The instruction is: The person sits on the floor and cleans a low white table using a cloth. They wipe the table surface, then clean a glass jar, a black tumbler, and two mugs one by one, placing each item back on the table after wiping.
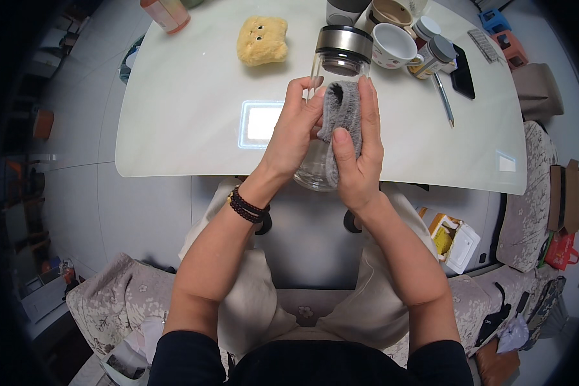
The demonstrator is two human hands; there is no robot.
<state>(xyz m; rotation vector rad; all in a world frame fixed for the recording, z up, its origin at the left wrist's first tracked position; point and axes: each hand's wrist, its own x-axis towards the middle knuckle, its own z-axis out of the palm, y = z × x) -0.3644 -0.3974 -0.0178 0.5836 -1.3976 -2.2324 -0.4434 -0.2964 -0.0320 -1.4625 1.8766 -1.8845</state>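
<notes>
A clear glass bottle (313, 164) with a steel-and-black lid (344, 43) is tilted between my two hands, over the table's near edge. My left hand (294, 123) grips the bottle from its left side, thumb towards the cloth. Folded grey cloth (343, 108) lies along the bottle's wall. My right hand (359, 154) presses this cloth against the glass, its thumb across the front and its fingers along the right side. Part of the bottle is hidden behind the cloth and fingers.
On the white table (183, 120) are a yellow plush toy (262, 41), a pinkish bottle (166, 14), a white mug (394, 46), a brown cup (391, 13), a grey-lidded jar (433, 57), a pen (445, 101) and a black phone (463, 72). An open carton (451, 239) stands below, right.
</notes>
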